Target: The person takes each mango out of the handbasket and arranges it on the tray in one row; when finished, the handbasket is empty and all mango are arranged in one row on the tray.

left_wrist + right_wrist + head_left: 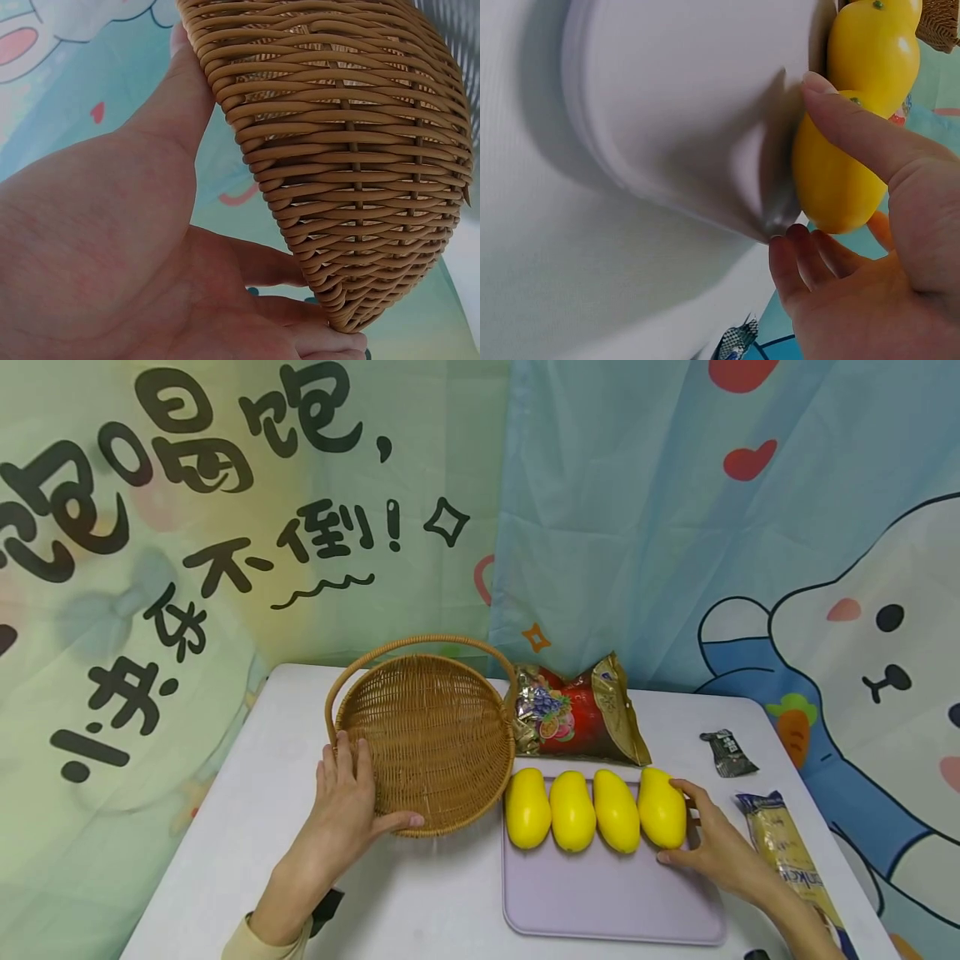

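Note:
On the lilac tray [611, 902], several yellow mangoes stand side by side along its far edge. My right hand [712, 839] is around the rightmost mango [663, 808], thumb at its near end and index finger at its far end. In the right wrist view the thumb [862, 124] crosses that mango's stem end, while other fingers curl near the tray corner. A round wicker basket [435, 743] with an arched handle stands left of the tray, its inside facing me. My left hand [341, 814] rests on its left rim, fingers extended and thumb spread along the near rim.
Behind the tray lies a red and gold snack bag [577, 710]. A small dark packet [729, 753] sits at the table's right, with a long yellow packet [791, 852] nearer me beside my right forearm. A printed curtain [600, 527] hangs behind the white table [420, 902].

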`<state>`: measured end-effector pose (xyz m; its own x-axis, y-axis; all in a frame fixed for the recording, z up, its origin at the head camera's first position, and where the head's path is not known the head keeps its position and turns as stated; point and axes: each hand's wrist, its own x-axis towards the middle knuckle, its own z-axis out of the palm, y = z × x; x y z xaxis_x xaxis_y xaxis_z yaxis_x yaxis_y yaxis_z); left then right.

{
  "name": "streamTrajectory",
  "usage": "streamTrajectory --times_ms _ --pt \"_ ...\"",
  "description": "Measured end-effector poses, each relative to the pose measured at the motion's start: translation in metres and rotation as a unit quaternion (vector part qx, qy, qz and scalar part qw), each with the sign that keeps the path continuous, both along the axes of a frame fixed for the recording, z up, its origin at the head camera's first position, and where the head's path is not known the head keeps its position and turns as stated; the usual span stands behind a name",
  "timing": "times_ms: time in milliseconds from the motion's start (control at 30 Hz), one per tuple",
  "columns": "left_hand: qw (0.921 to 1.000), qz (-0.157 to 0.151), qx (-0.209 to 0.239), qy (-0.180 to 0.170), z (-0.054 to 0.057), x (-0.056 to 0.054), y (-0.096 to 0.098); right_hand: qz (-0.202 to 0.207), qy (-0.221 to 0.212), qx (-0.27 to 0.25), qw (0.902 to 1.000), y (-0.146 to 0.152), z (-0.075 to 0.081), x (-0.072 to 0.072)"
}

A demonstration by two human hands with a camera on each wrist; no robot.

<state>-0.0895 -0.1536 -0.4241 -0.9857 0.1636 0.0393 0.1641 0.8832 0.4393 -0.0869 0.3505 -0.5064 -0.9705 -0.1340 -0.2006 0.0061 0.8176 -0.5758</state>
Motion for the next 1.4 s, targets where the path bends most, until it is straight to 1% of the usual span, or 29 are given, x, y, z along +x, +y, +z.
streamTrajectory --times_ms 233,367,467,733,833,1067,1233,1400 --pt "0.9999 0.001 0.005 -0.015 -0.0001 -0.0010 -0.0008 -0.010 -0.012 0.008 0.9998 -0.0012 0.0005 0.0002" --pt "0.9998 0.001 0.008 -0.019 -0.0001 -0.0010 -0.0013 -0.009 -0.013 0.013 0.9998 -0.0020 0.0014 0.0006" --pt "0.9998 0.002 0.009 -0.020 0.0003 -0.0010 -0.0011 -0.005 -0.012 0.015 0.9998 -0.0018 0.0018 0.0016" --pt "0.9998 0.002 0.014 -0.012 0.0010 -0.0015 -0.0011 -0.004 -0.028 0.019 0.9994 -0.0005 0.0039 0.0036" --pt "0.9996 0.002 0.016 -0.023 0.0011 -0.0024 -0.0021 -0.003 -0.027 0.019 0.9995 -0.0008 0.0043 0.0049" --pt "0.9975 0.009 0.032 -0.062 0.0015 -0.0052 -0.0048 0.000 -0.026 0.015 0.9996 -0.0019 0.0054 0.0059" --pt "0.9967 0.007 0.042 -0.069 0.0016 -0.0074 -0.0069 0.002 -0.026 0.008 0.9996 -0.0014 0.0059 0.0051" --pt "0.9959 0.007 0.045 -0.078 0.0026 -0.0097 -0.0093 -0.007 -0.044 0.006 0.9990 -0.0017 0.0085 0.0050"
